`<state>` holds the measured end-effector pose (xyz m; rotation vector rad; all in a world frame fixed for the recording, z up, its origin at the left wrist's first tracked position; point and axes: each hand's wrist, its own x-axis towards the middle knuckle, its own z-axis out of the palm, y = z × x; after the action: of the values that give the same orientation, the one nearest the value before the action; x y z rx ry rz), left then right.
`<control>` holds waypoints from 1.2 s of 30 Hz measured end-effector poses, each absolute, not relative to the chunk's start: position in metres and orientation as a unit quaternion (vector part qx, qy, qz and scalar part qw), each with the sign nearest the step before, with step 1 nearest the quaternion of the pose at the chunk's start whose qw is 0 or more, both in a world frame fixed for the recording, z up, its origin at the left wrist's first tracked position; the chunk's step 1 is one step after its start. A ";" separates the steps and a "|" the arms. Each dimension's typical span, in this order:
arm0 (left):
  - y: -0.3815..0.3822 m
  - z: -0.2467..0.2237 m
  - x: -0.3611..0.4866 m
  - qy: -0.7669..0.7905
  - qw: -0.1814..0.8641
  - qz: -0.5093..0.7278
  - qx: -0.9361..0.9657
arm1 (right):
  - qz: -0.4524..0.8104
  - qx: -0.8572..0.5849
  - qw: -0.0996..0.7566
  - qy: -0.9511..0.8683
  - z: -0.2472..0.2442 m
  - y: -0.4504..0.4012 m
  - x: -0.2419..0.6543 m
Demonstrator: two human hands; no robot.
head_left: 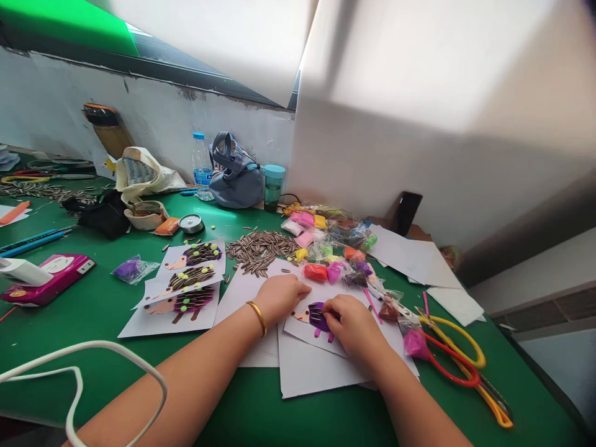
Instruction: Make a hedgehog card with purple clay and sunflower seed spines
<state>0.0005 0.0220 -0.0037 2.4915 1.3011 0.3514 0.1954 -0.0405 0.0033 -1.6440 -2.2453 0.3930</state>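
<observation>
My left hand point(280, 294), with a gold bangle at the wrist, rests by the top left of a small white card point(300, 329). Its fingers are drawn together, and whatever lies under the fingertips is hidden. On the card is a clay hedgehog point(316, 315) with a pink face, a purple body bearing a few striped seeds, and pink feet. My right hand point(351, 324) pinches at the right side of the purple body; its fingertips hide what they hold. Beyond the left hand lies a heap of striped sunflower seeds point(261, 249).
Three finished-looking hedgehog cards point(193, 310) overlap at left. Bagged coloured clay point(315, 272) is piled behind my hands. Yellow-and-red-handled scissors point(459, 354) lie at right. A white cable point(116, 346) loops over my left forearm. A magenta power strip point(51, 279) stands at far left.
</observation>
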 end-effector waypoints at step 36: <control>0.018 0.024 0.001 0.316 0.838 0.299 0.329 | 0.217 -0.563 0.303 -0.737 0.029 -0.020 0.204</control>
<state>0.0010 0.0179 0.0238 0.6962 0.6673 0.6314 0.2038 -0.0197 0.0292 -1.4930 -1.9538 0.5739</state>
